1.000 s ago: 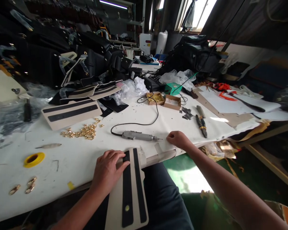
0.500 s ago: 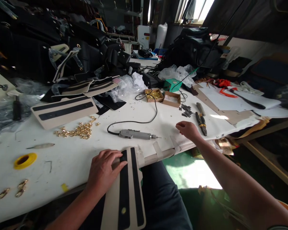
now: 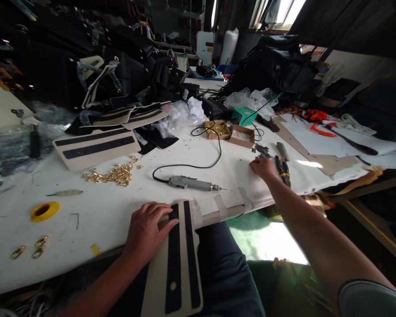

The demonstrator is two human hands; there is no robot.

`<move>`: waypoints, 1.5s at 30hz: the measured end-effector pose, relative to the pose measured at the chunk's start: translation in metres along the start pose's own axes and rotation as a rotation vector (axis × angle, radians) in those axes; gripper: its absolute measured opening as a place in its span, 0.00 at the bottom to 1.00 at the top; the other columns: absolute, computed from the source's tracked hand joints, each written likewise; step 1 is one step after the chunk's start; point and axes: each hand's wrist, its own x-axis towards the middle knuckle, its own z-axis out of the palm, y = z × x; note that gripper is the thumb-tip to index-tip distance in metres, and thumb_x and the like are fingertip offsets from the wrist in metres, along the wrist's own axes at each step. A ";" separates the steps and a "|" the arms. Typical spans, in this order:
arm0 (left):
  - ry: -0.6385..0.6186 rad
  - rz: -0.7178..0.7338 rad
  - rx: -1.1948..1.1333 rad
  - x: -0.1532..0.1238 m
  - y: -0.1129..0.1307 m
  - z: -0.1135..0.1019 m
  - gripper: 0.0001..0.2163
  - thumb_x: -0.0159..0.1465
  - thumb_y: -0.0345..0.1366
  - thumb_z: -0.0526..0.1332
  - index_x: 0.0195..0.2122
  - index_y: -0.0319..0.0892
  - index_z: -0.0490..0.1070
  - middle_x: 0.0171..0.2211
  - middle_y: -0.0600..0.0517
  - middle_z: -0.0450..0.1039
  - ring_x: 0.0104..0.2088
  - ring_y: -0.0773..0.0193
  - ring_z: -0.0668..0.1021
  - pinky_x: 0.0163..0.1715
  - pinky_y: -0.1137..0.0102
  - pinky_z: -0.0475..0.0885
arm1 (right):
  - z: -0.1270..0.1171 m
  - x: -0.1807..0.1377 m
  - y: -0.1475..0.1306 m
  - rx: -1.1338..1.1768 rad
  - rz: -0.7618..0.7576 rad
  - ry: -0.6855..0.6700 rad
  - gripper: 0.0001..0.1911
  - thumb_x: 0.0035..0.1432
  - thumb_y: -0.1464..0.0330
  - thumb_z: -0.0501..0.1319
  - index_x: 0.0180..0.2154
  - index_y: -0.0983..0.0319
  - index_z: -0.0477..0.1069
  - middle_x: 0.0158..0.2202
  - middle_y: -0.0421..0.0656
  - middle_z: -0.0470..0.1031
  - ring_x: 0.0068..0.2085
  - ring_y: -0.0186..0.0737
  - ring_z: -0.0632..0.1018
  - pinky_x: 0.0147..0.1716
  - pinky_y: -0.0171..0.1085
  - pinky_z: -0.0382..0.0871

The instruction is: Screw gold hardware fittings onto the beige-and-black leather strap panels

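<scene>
My left hand (image 3: pixel 150 231) grips the upper end of a beige panel with black strips (image 3: pixel 187 259), thumb and fingers on its face near a strip. The panel slopes over my lap at the table edge. A small light round spot shows low on one strip. My right hand (image 3: pixel 264 168) is over the table, fingers curled together, just in front of a heap of small dark flat pieces (image 3: pixel 262 151). What its fingertips hold, if anything, is hidden. Between the hands lies a grey electric screwdriver (image 3: pixel 193 182) with its bit toward the right.
Pliers (image 3: pixel 283 171) lie right of my right hand. Farther back are a box of gold fittings (image 3: pixel 217 128), another small box (image 3: pixel 241 135) and a green box (image 3: pixel 243 116). Gold clasps (image 3: pixel 117 174), a yellow tape roll (image 3: pixel 45 211) and another striped panel (image 3: pixel 97 147) occupy the left.
My right hand has moved back toward the small dark pieces. My left hand keeps its grip on the panel. The whole view has shifted slightly.
</scene>
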 end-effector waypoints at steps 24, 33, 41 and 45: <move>0.037 0.013 -0.013 -0.006 0.006 0.002 0.09 0.65 0.41 0.72 0.45 0.49 0.78 0.50 0.51 0.83 0.55 0.48 0.78 0.53 0.53 0.68 | 0.014 -0.116 -0.022 0.098 -0.340 -0.374 0.15 0.56 0.57 0.63 0.32 0.60 0.82 0.29 0.42 0.82 0.33 0.42 0.78 0.33 0.38 0.65; 0.018 0.008 -0.013 -0.006 0.008 0.000 0.09 0.66 0.42 0.71 0.45 0.48 0.78 0.51 0.51 0.83 0.55 0.48 0.78 0.54 0.52 0.68 | 0.025 -0.131 -0.014 0.039 -0.456 -0.165 0.12 0.62 0.58 0.62 0.37 0.58 0.80 0.37 0.43 0.82 0.37 0.43 0.79 0.39 0.38 0.69; 0.023 0.002 -0.021 -0.007 0.009 0.000 0.09 0.65 0.41 0.71 0.44 0.49 0.78 0.50 0.51 0.83 0.54 0.48 0.78 0.53 0.52 0.69 | 0.015 -0.137 -0.009 -0.088 -0.663 -0.202 0.13 0.68 0.60 0.60 0.42 0.55 0.84 0.43 0.44 0.81 0.41 0.43 0.81 0.42 0.37 0.70; 0.037 0.004 -0.028 -0.008 0.009 0.001 0.09 0.65 0.40 0.72 0.44 0.48 0.78 0.50 0.51 0.83 0.55 0.48 0.78 0.53 0.52 0.68 | 0.011 -0.127 -0.013 -0.166 -0.712 -0.221 0.12 0.68 0.62 0.61 0.41 0.56 0.84 0.41 0.43 0.82 0.40 0.41 0.81 0.40 0.35 0.69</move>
